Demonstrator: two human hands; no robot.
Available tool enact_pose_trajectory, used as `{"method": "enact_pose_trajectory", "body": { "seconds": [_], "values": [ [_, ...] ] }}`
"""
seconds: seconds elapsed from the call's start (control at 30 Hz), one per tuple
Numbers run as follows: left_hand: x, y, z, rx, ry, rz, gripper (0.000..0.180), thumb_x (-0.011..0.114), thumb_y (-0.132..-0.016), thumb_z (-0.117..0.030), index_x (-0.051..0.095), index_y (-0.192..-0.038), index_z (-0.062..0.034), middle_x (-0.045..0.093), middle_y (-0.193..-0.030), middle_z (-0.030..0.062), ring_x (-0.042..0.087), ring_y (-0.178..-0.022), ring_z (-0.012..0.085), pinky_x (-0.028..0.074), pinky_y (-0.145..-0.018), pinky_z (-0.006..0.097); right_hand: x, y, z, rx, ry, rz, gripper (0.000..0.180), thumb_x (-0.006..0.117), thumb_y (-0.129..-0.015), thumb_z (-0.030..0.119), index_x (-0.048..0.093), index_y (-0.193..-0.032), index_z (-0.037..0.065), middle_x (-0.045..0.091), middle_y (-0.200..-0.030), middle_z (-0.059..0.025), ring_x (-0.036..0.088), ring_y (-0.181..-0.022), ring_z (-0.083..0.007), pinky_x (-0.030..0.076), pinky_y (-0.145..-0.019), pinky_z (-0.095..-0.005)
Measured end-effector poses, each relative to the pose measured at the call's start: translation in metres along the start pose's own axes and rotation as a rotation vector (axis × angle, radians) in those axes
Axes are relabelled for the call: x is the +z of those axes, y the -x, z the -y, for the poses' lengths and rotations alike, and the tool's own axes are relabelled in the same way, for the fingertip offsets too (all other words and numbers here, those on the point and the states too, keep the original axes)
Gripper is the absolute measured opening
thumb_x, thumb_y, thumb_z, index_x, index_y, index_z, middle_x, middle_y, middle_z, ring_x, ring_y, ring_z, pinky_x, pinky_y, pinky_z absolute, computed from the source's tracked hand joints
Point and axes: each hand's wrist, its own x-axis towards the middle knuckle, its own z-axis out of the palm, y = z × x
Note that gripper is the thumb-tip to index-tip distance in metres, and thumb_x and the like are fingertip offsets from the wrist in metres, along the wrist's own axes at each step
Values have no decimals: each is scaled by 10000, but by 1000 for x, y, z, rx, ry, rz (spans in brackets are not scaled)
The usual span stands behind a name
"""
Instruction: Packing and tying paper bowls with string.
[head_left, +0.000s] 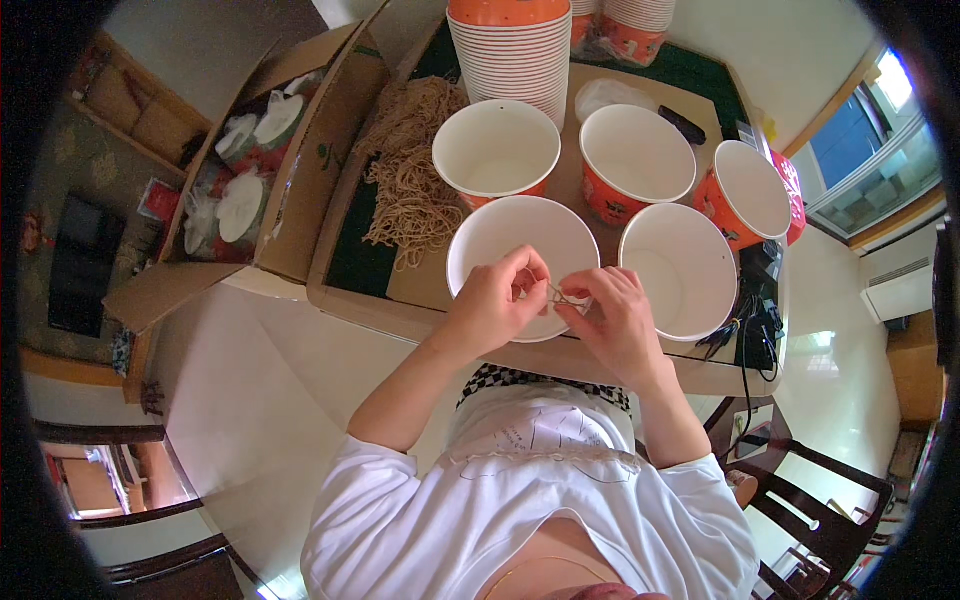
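My left hand [497, 306] and my right hand [622, 318] meet over the near edge of a white-lined paper bucket [522, 228]. Fingertips of both hands pinch a thin beige string [560, 298], which looks looped between them. Part of the string is hidden by my fingers. Right of my right hand stands another open paper bucket [680, 262]. Behind these two are more orange-sided buckets: one at the left [496, 150], one in the middle [640, 150] and a tilted one at the right [752, 190]. A heap of beige string [415, 170] lies to the left of the buckets.
A tall stack of nested buckets [512, 60] rises at the back, with further wrapped stacks [630, 35] behind. An open cardboard box [310, 190] holding bagged buckets stands left. Black cables [758, 310] lie on the table's right edge. A dark wooden chair [820, 500] is at the lower right.
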Motion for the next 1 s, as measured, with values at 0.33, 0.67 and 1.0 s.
{"method": "enact_pose_trajectory", "body": {
  "seconds": [0.33,0.67,1.0],
  "values": [
    [2,0,0,97,-8,-65,82,579,-834,-67,520,-813,-14,493,-586,4,435,-522,65,376,-493,266,1,2,-5,-10,0,17,102,621,-756,61,575,-845,75,613,-772,-74,585,-753,-264,420,-751,-361],
    [1,0,-12,-25,-187,79,178,679,-807,-156,651,-920,-23,509,-541,38,438,-499,83,384,-494,274,1,1,-4,12,-24,-31,103,634,-770,61,572,-852,65,622,-753,-70,592,-734,-250,422,-743,-350],
    [3,1,-12,54,-193,69,105,647,-818,-68,657,-918,-36,398,-526,-53,329,-504,31,281,-448,234,1,1,-6,-10,-9,-24,134,644,-772,65,552,-869,67,613,-733,-61,587,-708,-245,419,-731,-341]
  ]
}}
